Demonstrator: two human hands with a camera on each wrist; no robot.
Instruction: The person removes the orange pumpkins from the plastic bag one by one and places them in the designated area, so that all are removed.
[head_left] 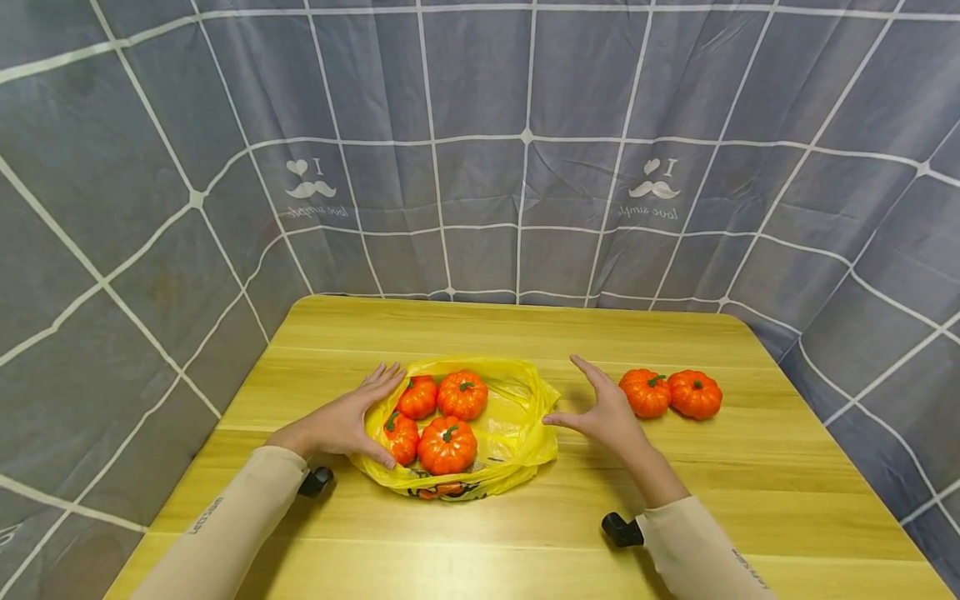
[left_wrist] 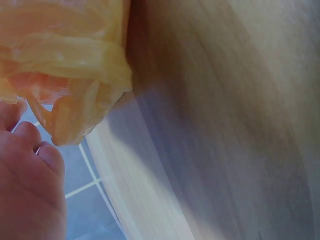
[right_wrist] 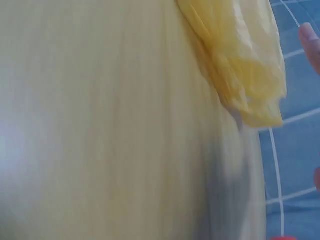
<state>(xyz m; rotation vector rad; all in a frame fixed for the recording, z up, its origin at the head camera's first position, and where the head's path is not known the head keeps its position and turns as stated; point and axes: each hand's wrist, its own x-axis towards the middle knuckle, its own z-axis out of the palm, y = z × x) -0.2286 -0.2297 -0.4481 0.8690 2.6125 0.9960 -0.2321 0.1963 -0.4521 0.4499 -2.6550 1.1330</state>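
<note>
A yellow plastic bag (head_left: 517, 423) lies spread open on the table, its mouth facing up. Inside it, toward the left, sit several small orange pumpkins (head_left: 447, 446) with green stems. My left hand (head_left: 347, 421) rests against the bag's left side, thumb and fingers spread along the rim. Apart from the fingers, little of that contact shows in the left wrist view, where the bag (left_wrist: 70, 60) hangs above the knuckles. At the bag's right edge is my right hand (head_left: 609, 417), holding nothing; its thumb tip is close to the rim, and I cannot tell if they touch.
Two more orange pumpkins (head_left: 695, 395) sit side by side on the wooden table (head_left: 480, 550), beyond my right hand. A grey curtain (head_left: 480, 183) with white grid lines surrounds the table's back and sides. Black wrist-worn devices (head_left: 622, 530) stick out beneath both sleeves.
</note>
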